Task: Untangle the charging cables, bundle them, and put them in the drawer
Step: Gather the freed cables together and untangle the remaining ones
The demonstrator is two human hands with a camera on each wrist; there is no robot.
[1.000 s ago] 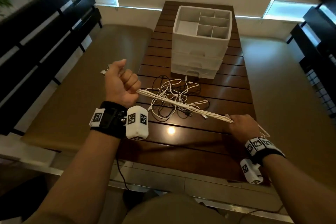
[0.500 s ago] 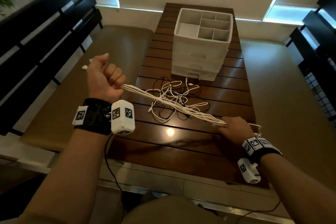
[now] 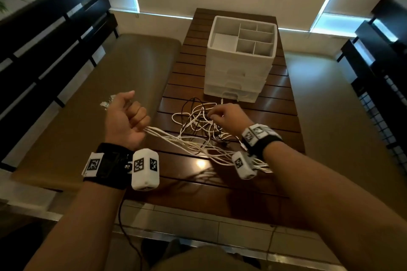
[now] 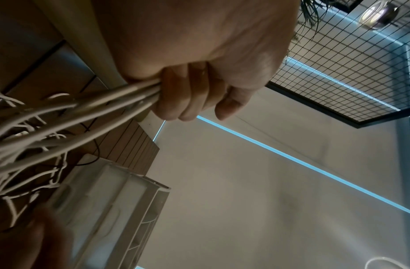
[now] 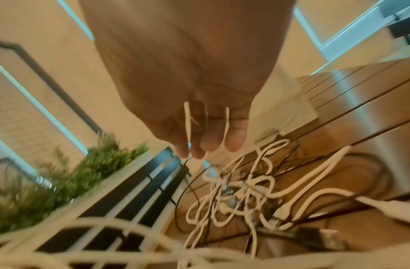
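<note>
My left hand (image 3: 130,119) is raised over the table's left edge, fist closed round a bundle of white cables (image 3: 176,138); the left wrist view shows the fingers (image 4: 187,98) wrapped round the strands (image 4: 84,112). Plug ends (image 3: 106,103) stick out behind the fist. The bundle sags down onto the table towards my right wrist. My right hand (image 3: 220,115) reaches into the tangle of white and black cables (image 3: 196,123), its fingertips (image 5: 192,151) pinching a thin white strand. The white drawer unit (image 3: 237,77) stands behind the tangle, drawers shut.
The dark slatted wooden table (image 3: 220,187) runs away from me. Cushioned benches flank it on the left (image 3: 88,116) and right (image 3: 330,105), with black slatted backrests. An open compartment tray (image 3: 242,37) tops the drawer unit. A green plant (image 5: 61,182) sits at far left.
My right hand has let go of the bundle's near end and moved forward into the tangle. The bundle, taut before, now lies slack. My left hand keeps its grip.
</note>
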